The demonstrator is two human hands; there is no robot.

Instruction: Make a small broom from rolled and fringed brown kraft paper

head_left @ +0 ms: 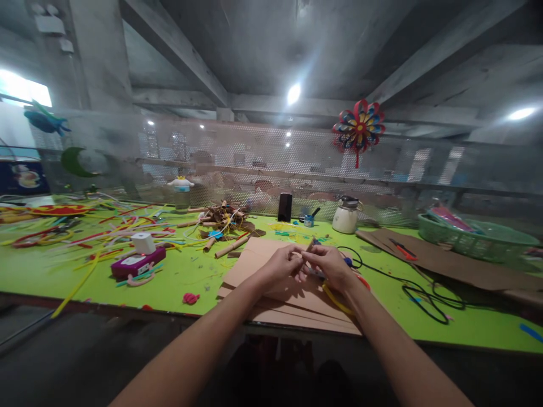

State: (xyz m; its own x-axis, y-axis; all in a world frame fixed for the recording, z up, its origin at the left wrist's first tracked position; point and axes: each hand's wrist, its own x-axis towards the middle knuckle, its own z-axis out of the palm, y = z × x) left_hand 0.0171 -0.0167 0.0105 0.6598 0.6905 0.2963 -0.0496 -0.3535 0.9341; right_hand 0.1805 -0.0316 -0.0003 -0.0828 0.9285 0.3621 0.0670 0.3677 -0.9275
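Note:
My left hand [282, 263] and my right hand [328, 264] meet above a stack of brown cardboard sheets [271, 282] at the table's front edge. Both hands have their fingers pinched together on a small thin piece between them, too small to name. A short brown stick [311, 243] pokes up just behind the fingertips. A yellow strip [335, 299] curves under my right wrist, and a black cable [418, 288] runs off to the right.
The green table [190, 271] holds scattered coloured strips at left, a purple box [138, 263] with a white block, a pile of paper rolls [223, 220], a black speaker [285, 207], a white kettle [345, 217], cardboard and a green basket [475, 237] at right.

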